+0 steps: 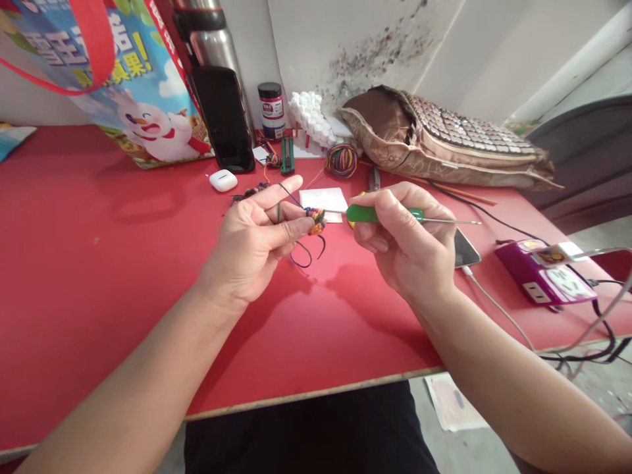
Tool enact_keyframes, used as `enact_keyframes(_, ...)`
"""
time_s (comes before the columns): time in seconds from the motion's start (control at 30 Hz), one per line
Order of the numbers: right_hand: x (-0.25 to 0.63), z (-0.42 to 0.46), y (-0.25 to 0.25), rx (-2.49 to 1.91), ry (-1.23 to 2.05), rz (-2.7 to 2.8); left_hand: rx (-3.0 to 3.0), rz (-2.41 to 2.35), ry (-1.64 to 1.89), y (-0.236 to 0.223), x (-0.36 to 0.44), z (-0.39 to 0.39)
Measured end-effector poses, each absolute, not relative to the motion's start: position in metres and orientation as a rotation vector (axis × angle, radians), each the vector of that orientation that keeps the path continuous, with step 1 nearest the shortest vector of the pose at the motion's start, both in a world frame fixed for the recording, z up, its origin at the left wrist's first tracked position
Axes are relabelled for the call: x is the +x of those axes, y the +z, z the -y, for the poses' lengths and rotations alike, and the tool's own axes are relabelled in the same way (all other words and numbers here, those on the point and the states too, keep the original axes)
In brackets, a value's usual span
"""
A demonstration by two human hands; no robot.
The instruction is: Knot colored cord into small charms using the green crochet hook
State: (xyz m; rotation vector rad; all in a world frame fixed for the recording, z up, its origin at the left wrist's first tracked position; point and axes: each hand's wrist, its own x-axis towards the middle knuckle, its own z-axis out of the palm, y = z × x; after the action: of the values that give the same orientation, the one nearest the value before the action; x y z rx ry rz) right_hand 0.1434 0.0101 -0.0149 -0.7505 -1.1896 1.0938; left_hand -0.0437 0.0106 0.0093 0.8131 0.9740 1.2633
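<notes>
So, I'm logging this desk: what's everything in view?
Knotted cordwork: 1, multicoloured, centre
Metal-shafted tool: 1, green-handled, centre
Cord coil: 1, multicoloured, back centre
Paper: count unclear, white, centre
Bag: 1, mostly blue, back left
Flask: 1, silver, beside bag
Upright phone: 1, black, before flask
Case: 1, white, left of centre
Jar: 1, pink-labelled, back centre
Slim object: 1, green, before jar
Knobbly object: 1, white, beside jar
Tiled cushion: 1, brown, back right
Cabled phone: 1, dark-screened, right
Power strip: 1, purple, right
Cables: several, black and white, right
Packet: 1, pale, floor
Table: 1, red, centre
Left hand: 1, bare, holding cordwork
Right hand: 1, bare, holding tool
</notes>
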Motion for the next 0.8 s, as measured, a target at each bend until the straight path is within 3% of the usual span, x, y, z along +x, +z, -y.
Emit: enact_keyframes(0.8, 0.158, -0.015, -0.003, -0.807, 1.175, 1.107, 0.823, -0.837, 1.149, 0.009, -0.044, -0.009)
